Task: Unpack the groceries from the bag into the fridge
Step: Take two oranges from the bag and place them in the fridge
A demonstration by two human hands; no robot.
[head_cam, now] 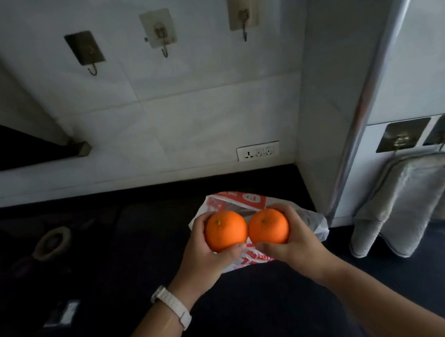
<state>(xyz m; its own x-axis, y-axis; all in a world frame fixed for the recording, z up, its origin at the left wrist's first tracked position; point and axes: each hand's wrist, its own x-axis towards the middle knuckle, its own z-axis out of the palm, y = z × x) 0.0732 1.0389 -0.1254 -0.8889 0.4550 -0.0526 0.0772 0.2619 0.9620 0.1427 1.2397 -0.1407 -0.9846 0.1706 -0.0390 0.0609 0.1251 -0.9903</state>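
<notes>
Oranges sit side by side, one in each hand, held up over a dark countertop (119, 232). The left hand (211, 256) has its fingers curled around the left orange (225, 230), thumb below and fingers over the far side. The right hand (291, 246) grips the right orange (268, 226) the same way. The two oranges touch in the middle, and each shows a small green stem spot on top. A white watch band (172, 306) wraps the left wrist.

Just behind and under the hands lies a white plastic bag with red print (235, 201). It rests on the countertop, close to the corner by the tall grey fridge side (318, 104).

The countertop is very dark, almost black. On its left part lies a pale ring-shaped thing (52, 243), too dim to name. Nearer the front edge is a small flat thing with a white label (63, 314).

The wall behind is made of big white tiles. Three stick-on hooks (160, 33) hang in a row high up on it. A white power socket (257, 151) sits low on the wall, just above the countertop.

On the right, two more hooks (403, 136) are stuck on a white surface, and a grey towel (409, 199) hangs down from them.
</notes>
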